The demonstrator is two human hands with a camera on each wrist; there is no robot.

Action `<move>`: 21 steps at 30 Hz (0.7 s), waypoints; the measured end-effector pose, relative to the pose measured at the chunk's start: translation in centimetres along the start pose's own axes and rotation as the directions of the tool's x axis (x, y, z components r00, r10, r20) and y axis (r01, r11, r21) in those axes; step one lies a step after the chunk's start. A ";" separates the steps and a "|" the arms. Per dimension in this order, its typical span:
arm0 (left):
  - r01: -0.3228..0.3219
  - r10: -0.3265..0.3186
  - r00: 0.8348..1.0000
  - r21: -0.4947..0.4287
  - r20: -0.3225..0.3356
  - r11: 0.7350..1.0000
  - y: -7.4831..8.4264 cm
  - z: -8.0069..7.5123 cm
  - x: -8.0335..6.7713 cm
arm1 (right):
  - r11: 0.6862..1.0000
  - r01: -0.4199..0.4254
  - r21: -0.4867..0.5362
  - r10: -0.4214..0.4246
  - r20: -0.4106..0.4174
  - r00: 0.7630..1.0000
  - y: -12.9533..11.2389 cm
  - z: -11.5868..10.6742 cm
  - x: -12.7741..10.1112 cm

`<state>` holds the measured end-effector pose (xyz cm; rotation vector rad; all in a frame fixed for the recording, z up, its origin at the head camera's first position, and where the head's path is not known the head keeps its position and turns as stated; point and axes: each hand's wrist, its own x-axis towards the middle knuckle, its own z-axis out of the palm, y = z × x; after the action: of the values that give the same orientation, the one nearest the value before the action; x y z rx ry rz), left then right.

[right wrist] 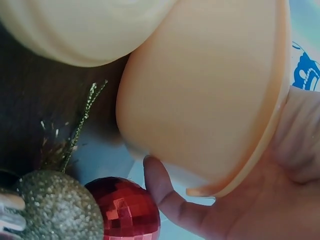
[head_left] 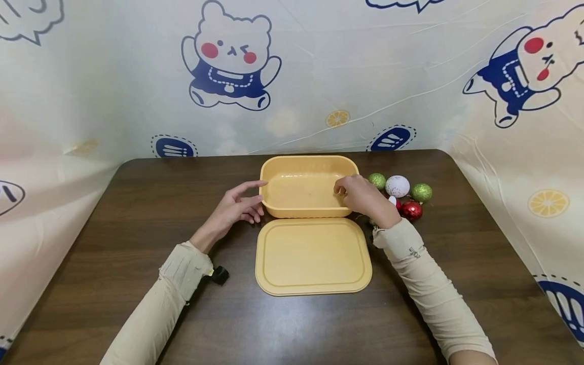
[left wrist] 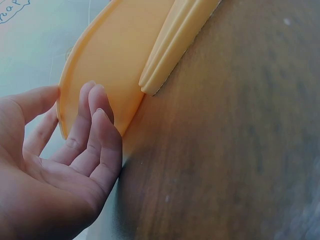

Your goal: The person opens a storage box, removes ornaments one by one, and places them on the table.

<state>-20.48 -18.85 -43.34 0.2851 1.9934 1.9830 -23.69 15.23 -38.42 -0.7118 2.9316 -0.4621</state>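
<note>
Nearest the camera, lower centre of the head view, the flat yellow lid (head_left: 313,256) lies on the dark wooden table (head_left: 137,203), its far edge just beside the open yellow box (head_left: 306,172), which sits at frame centre w/ nothing visible inside. Judging by this, the step in hand is steadying the open box before anything goes in; the next move prob. calls for the right hand to let go of the rim and shift toward the baubles at centre right, w/ the left keeping the box from sliding. Left hand (head_left: 234,208): fingers straight and relaxed, tips resting against the box's left wall, thumb apart above; forearm angled in from lower left. In the left wrist view the fingers (left wrist: 92,125) lie flat on the box's outer wall, not curled round it. Right hand (head_left: 362,197): fingers hooked over the right rim, thumb outside on the wall, so it grips the rim; wrist view confirms. Beyond it, centre right: red bauble (head_left: 411,210), two green glitter baubles (head_left: 422,192), white speckled egg (head_left: 397,186), all near the box, touching each other or nearly.
</note>
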 end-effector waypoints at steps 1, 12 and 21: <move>-0.001 0.001 1.000 0.000 0.000 1.000 0.0 0.0 0.0 | 1.000 0.003 0.001 -0.003 0.002 1.000 0.0 0.0 0.0; 0.001 -0.001 1.000 0.003 -0.006 1.000 -0.1 -0.1 0.0 | 0.997 0.066 -0.045 -0.069 -0.054 0.996 0.2 -0.1 -0.1; 0.005 -0.005 1.000 0.013 -0.005 1.000 -0.1 -0.2 0.1 | 0.986 0.165 0.027 -0.154 -0.229 0.961 0.3 -0.8 0.0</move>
<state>-20.61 -19.04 -43.42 0.2780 2.0092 1.9697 -23.97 15.73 -37.78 -0.9540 3.0718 -0.6652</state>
